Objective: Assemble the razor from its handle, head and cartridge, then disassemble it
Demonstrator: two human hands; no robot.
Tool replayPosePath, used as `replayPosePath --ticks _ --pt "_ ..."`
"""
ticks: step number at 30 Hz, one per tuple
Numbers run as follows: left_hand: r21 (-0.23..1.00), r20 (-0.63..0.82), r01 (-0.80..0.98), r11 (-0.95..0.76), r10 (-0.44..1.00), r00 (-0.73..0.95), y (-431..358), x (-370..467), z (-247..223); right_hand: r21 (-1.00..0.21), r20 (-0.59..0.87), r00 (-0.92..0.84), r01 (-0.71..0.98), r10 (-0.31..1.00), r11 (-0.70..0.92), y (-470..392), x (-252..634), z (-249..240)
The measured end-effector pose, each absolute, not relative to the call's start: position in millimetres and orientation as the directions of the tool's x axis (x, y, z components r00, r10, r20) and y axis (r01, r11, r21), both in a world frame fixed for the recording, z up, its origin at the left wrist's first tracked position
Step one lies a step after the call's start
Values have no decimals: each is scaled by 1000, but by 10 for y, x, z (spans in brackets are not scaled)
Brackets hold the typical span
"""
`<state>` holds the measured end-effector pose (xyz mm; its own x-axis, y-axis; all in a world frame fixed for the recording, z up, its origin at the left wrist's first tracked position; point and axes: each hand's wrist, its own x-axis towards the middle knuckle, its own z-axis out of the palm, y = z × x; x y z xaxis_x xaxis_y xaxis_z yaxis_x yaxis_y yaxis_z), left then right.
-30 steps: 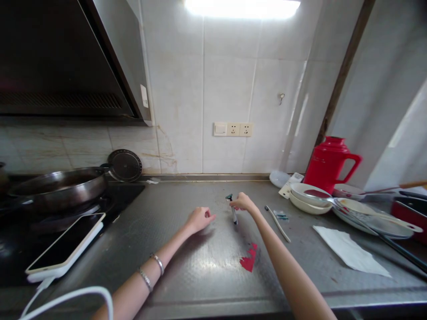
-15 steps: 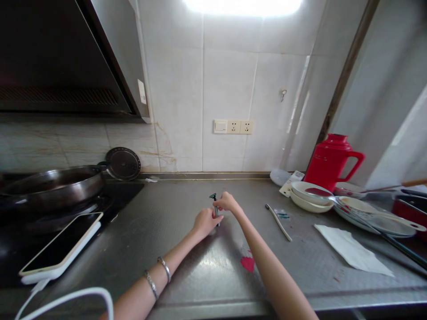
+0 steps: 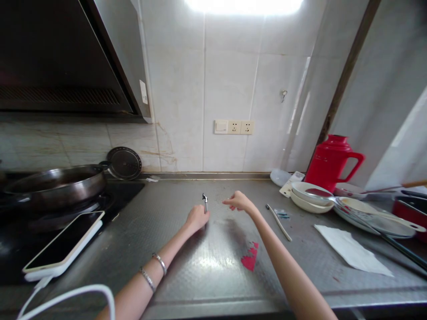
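Far left of the left fingers: a pan (image 3: 66, 191) on the cooktop (image 3: 125, 191). Nearer the viewer, a phone (image 3: 63, 242) with a white cable (image 3: 66, 290) below it.

Left hand (image 3: 196, 217): thumb and fingers clamped on the razor (image 3: 206, 206), handle low in the grip, head end standing up past the fingertips. Razor roughly upright over the counter (image 3: 173, 262); detail of the head too small to read, blade direction uncertain.

Right hand (image 3: 240, 202): just right of the razor, apart from it. Index finger reaches toward the left hand, others curled. Cannot tell whether thumb and index meet or pinch something small.

Nearer the viewer than the right fingers, a red patch (image 3: 249, 258). Right of them, a toothbrush (image 3: 279, 224), then a small packet (image 3: 282, 214); further off, stacked bowls (image 3: 309, 205) and a red jug (image 3: 328, 162).

Handling, my judgement: pinch firmly on the handle, well below the head; slim shaft could twist. Right fingertips best brought in from the side, off the cutting edge, wrist steady.
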<state>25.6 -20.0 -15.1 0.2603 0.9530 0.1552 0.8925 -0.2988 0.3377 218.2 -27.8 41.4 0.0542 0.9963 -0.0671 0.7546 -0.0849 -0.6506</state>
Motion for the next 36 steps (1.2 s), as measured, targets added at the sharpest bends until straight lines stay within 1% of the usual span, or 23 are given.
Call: replayPosePath --ticks 3,6,11,16,20,24,28,32,36 --pt "283 95 926 -250 968 232 -143 164 -169 -588 -96 105 796 990 -142 -388 2566 400" --pt "258 73 939 -228 974 216 -131 134 -195 -528 -115 162 826 980 -198 -501 2947 319" --pt "208 77 954 -214 976 202 -170 156 -202 -479 -90 248 838 965 -260 -670 3450 150" --pt "181 101 958 -223 973 207 -192 159 -204 -399 -67 311 863 948 -311 -773 3814 19" --pt "226 136 950 -218 972 190 -157 131 -205 -313 -49 334 890 941 -332 -798 3982 -55" --pt "325 145 930 -172 981 130 -66 50 -184 -286 -72 332 897 941 -338 -779 4004 -78" --pt "403 149 901 -158 983 106 16 -59 -194 -207 -60 344 914 937 -348 -754 3933 -81" --pt "433 152 885 -172 982 117 36 -102 -224 -156 -58 324 931 944 -329 -745 3862 -94" --pt "436 167 878 -198 976 137 3 -72 -229 -155 -138 255 949 957 -275 -720 3800 -83"
